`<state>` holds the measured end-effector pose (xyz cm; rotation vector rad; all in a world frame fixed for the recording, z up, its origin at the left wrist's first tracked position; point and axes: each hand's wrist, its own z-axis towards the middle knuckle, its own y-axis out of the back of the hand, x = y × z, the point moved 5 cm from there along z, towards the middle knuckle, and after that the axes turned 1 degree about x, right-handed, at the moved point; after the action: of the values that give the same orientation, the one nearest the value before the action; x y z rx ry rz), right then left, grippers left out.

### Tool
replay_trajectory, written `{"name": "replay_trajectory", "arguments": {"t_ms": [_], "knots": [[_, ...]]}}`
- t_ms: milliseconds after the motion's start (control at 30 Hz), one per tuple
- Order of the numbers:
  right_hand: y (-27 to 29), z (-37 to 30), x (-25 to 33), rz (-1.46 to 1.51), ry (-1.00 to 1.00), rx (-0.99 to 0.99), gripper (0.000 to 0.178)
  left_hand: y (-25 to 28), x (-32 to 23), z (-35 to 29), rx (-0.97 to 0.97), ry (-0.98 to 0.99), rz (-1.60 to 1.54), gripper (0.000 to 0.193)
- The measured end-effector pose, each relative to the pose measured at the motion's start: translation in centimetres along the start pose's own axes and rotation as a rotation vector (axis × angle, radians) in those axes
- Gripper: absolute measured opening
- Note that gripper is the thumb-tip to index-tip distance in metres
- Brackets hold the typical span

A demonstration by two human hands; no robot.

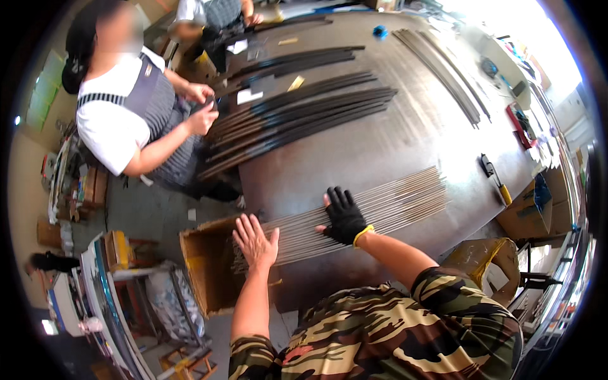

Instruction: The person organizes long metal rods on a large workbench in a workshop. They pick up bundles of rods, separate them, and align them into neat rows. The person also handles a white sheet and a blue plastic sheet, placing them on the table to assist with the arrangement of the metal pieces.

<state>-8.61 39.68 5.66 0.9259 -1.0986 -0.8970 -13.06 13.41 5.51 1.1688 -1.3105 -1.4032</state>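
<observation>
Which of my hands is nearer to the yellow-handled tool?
Right. Your gloved right hand is on the rods, left of the yellow-handled tool; your bare left hand is farther left, at their left end.

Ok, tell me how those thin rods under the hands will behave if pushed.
The thin rods look fairly stiff, lying nearly straight along their length. They may fan or slide apart, since they lie side by side with no tie showing. One alone is probably light, given its slenderness.

Head fisheye looks down (fairly near) on table [411,142], rim perhaps blurred.
</observation>
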Motion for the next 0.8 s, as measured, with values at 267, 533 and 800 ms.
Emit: {"name": "replay_trajectory", "arguments": {"t_ms": [267, 533, 800], "knots": [[0.8, -1.6, -0.4, -0.053, -0.010, 0.034, 0.089, -1.2, -0.3, 0.0, -0.032, -0.088, -0.044, 0.071], [0.5, -3.8, 0.0, -0.018, 0.007, -0.035, 0.088, -0.5, 0.3, -1.0, -0.016, -0.222, -0.045, 0.076], [0.9, -3.5, 0.7, -0.015, 0.012, 0.020, 0.087, -1.1, 2.9, -1.5, -0.030, -0.345, -0.186, 0.057]]}}
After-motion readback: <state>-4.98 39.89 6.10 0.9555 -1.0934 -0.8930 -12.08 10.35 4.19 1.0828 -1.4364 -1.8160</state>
